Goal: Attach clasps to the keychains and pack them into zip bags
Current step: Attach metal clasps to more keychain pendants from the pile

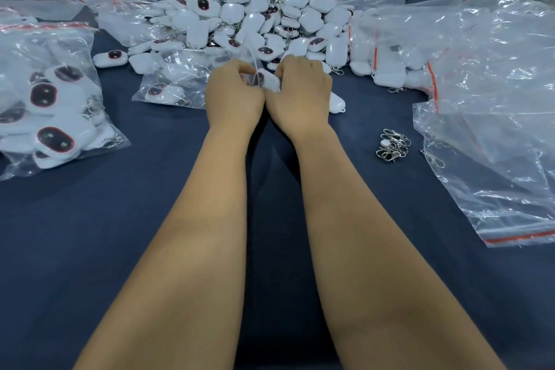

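While both hands pinch zip bag [250,48] mouth, left hand [234,93], right hand [300,93], white keychain [268,81] lies between, long axis slanting lower-right.

No text, label or number can be read anywhere.

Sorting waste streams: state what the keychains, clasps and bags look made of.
Keychains: likely glossy white plastic, given the smooth sheen.
Clasps: probably bright silvery metal, given the glints.
Zip bags: thin clear plastic film, wrinkled and see-through, with red zip strips.
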Demonstrator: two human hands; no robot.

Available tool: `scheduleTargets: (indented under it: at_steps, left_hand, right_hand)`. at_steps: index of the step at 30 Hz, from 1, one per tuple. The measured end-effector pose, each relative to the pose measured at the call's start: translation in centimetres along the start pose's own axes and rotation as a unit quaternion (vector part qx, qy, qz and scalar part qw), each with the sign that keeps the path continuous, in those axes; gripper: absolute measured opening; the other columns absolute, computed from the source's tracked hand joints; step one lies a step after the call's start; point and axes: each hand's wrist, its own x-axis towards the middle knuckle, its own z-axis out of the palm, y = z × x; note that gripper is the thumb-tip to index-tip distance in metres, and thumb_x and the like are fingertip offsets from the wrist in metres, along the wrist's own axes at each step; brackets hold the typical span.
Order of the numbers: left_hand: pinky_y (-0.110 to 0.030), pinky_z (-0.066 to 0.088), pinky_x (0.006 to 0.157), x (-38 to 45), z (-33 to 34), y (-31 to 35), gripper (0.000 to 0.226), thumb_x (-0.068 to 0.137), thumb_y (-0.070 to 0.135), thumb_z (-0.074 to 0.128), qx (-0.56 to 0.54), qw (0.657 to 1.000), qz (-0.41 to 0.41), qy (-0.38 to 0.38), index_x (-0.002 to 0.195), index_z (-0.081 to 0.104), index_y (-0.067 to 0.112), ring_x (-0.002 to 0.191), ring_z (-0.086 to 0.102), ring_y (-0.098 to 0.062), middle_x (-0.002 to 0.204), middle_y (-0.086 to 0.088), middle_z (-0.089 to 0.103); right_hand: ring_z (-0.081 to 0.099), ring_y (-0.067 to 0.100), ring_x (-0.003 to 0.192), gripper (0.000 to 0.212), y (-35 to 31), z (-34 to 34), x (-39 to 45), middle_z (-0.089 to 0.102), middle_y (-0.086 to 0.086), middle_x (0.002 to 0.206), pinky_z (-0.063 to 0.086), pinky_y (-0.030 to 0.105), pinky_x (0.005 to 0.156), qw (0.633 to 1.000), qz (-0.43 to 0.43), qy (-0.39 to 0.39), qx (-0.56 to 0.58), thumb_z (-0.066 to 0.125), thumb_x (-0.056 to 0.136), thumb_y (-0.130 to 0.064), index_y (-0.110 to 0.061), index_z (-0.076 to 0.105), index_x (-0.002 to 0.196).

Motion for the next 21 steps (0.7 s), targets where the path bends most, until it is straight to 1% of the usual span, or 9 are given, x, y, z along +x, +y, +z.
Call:
scheduleTargets:
  at_steps: [3, 6, 8, 10, 12, 13, 16, 18, 21]
  left_hand:
    - [-0.027, 0.044, 0.070, -0.2, 0.0, 0.4, 0.025, 0.085, 0.015, 0.056, 0.006, 1.000, 0.001, 0.012, 0.103, 0.069, 0.024, 0.088, 0.060, -0.018, 0.089, 0.006, 0.061]
    - [-0.026, 0.039, 0.060, -0.3, 0.0, 0.8, 0.017, 0.084, 0.021, 0.055, 0.046, 0.999, 0.010, 0.013, 0.087, 0.068, 0.032, 0.079, 0.059, -0.017, 0.078, 0.010, 0.061]
    - [-0.025, 0.033, 0.053, -0.3, -0.1, 0.7, 0.015, 0.084, 0.018, 0.053, 0.052, 0.998, 0.020, -0.003, 0.078, 0.063, 0.028, 0.068, 0.053, -0.013, 0.070, 0.010, 0.057]
    - [-0.024, 0.034, 0.052, -0.3, 0.0, 0.5, 0.017, 0.086, 0.013, 0.052, 0.020, 0.999, 0.022, -0.023, 0.081, 0.067, 0.020, 0.062, 0.049, -0.010, 0.066, 0.010, 0.055]
    - [-0.016, 0.036, 0.053, -0.3, -0.2, 0.4, 0.024, 0.084, 0.008, 0.052, -0.019, 0.999, 0.012, -0.026, 0.090, 0.072, 0.019, 0.060, 0.049, -0.006, 0.067, 0.010, 0.059]
    - [-0.015, 0.038, 0.056, -0.3, -0.3, 0.3, 0.028, 0.082, 0.006, 0.052, -0.040, 0.999, 0.008, -0.026, 0.094, 0.074, 0.019, 0.062, 0.050, -0.007, 0.070, 0.010, 0.061]
    - [-0.025, 0.045, 0.066, -0.4, -0.5, 0.3, 0.031, 0.085, 0.003, 0.052, -0.105, 0.994, -0.001, -0.028, 0.095, 0.074, 0.022, 0.069, 0.055, -0.015, 0.073, 0.009, 0.063]
    - [-0.027, 0.045, 0.062, -0.3, -0.6, 0.4, 0.031, 0.084, 0.003, 0.052, -0.134, 0.990, -0.012, -0.034, 0.091, 0.073, 0.025, 0.065, 0.054, -0.016, 0.071, 0.006, 0.063]
    - [-0.023, 0.041, 0.049, -0.5, -0.8, 0.8, 0.033, 0.080, 0.001, 0.053, -0.179, 0.982, -0.039, -0.050, 0.086, 0.077, 0.024, 0.051, 0.050, -0.014, 0.063, 0.000, 0.063]
  right_hand:
    - [0.052, 0.023, 0.086, 0.013, -0.7, -0.6, -0.5, 0.058, 0.000, 0.088, 0.038, 0.035, 0.075, 0.985, 0.032, 0.052, 0.163, 0.055, 0.092, -0.022, -0.015, 0.045, 0.090]
    - [0.055, 0.015, 0.075, 0.012, -1.9, -1.1, -0.8, 0.056, -0.005, 0.081, 0.043, 0.025, 0.068, 0.906, 0.124, 0.102, 0.392, 0.060, 0.093, -0.017, -0.016, 0.050, 0.100]
    - [0.058, 0.011, 0.075, 0.017, -2.5, -1.0, -0.8, 0.059, -0.003, 0.083, 0.048, 0.018, 0.072, 0.850, 0.158, 0.082, 0.497, 0.061, 0.093, -0.013, -0.018, 0.054, 0.107]
    - [0.061, 0.014, 0.078, 0.012, -2.5, -0.6, -0.7, 0.067, 0.006, 0.088, 0.053, 0.029, 0.080, 0.814, 0.173, 0.040, 0.554, 0.060, 0.094, -0.010, -0.011, 0.060, 0.107]
    - [0.063, 0.021, 0.081, 0.017, -2.2, -0.3, -0.7, 0.070, 0.019, 0.095, 0.054, 0.036, 0.078, 0.790, 0.187, 0.008, 0.584, 0.057, 0.095, -0.003, 0.000, 0.064, 0.110]
    - [0.064, 0.023, 0.082, 0.021, -1.9, -0.3, -0.7, 0.070, 0.021, 0.097, 0.054, 0.036, 0.077, 0.780, 0.196, -0.008, 0.594, 0.055, 0.094, 0.002, 0.001, 0.063, 0.113]
    - [0.066, 0.027, 0.088, 0.035, -1.4, -0.3, -0.6, 0.069, 0.018, 0.099, 0.055, 0.037, 0.081, 0.772, 0.195, -0.036, 0.604, 0.050, 0.088, 0.014, -0.003, 0.059, 0.117]
    - [0.068, 0.032, 0.096, 0.036, -1.3, -0.3, -0.6, 0.070, 0.018, 0.102, 0.055, 0.041, 0.087, 0.779, 0.188, -0.046, 0.596, 0.050, 0.088, 0.015, -0.005, 0.057, 0.117]
    - [0.068, 0.036, 0.098, 0.036, -1.2, -0.3, -0.6, 0.071, 0.019, 0.103, 0.055, 0.046, 0.087, 0.797, 0.191, -0.048, 0.571, 0.051, 0.086, 0.014, -0.005, 0.058, 0.116]
